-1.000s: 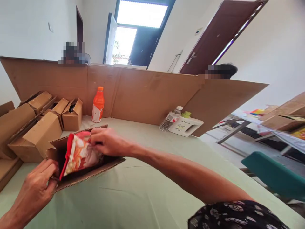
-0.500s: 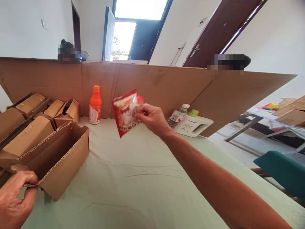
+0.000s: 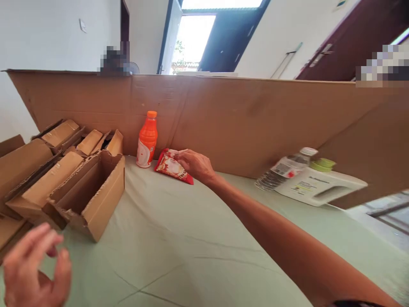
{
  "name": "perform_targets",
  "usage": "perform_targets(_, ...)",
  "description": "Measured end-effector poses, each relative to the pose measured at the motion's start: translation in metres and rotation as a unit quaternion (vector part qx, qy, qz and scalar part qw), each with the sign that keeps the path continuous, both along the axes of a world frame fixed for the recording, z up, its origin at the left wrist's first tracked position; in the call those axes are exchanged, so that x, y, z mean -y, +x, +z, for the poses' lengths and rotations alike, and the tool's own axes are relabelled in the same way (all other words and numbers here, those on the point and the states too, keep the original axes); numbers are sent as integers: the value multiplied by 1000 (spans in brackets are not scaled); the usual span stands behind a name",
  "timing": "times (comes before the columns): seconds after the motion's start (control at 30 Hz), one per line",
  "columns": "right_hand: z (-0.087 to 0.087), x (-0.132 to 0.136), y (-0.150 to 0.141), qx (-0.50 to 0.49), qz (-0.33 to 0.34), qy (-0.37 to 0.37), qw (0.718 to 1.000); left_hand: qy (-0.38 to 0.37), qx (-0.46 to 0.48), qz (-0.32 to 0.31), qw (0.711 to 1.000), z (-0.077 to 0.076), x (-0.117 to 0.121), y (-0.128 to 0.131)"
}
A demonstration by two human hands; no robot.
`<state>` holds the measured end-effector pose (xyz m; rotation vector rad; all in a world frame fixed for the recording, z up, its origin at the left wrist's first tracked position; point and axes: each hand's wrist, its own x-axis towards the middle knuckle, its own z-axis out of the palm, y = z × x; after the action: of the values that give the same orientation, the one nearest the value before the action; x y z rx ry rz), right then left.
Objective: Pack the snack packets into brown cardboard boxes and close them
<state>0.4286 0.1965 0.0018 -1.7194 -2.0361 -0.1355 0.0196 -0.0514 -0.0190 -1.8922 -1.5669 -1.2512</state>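
Note:
A red and white plastic packet (image 3: 172,167) lies on the cloth by the cardboard wall. My right hand (image 3: 195,164) reaches across to it, thumb and fingers closed at its upper right edge; the fingertips are partly hidden. Just left of the packet stands an upright orange bottle (image 3: 147,138) with an orange cap. My left hand (image 3: 36,264), a little blurred, hovers at the lower left with fingers apart and holds nothing. Beyond it is a narrow open cardboard box (image 3: 105,200), not touched by the hand.
Several more cardboard boxes (image 3: 51,175) crowd the left side. At the right, a clear bottle (image 3: 281,170) leans beside a white jug (image 3: 322,185) with a green cap. A tall cardboard sheet (image 3: 243,123) borders the back; people's heads show above it.
My right hand has lowered the packet from the air onto the cloth near the orange bottle. My left hand has let go of the open box. The view has swung to the right.

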Motion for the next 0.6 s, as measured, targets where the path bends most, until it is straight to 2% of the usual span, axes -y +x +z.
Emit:
perform_targets(0.07,1,4,-17,-7,23,7,1000,-5,-74,-139,987,-21,15,15)
perform_targets(0.13,6,3,-41,-15,51,14,999,-38,-56,-291,954,-41,16,40)
perform_targets(0.17,11,0,-56,-16,67,17,998,-81,-56,-322,942,-48,10,54)
perform_targets(0.3,42,-24,-129,10,136,24,990,-326,-120,-305,887,-64,-48,100)
perform_targets(0.37,58,-38,-167,44,172,17,984,-362,-115,-290,879,-71,-80,112)
perform_targets(0.43,70,-52,-200,90,203,-2,975,-368,-96,-274,883,-82,-104,118)
perform_targets(0.5,75,-65,-224,143,223,-30,964,-374,-73,-262,887,-94,-116,120)
perform_targets(0.6,79,-81,-245,219,222,-66,948,-383,-43,-260,885,-108,-120,120)
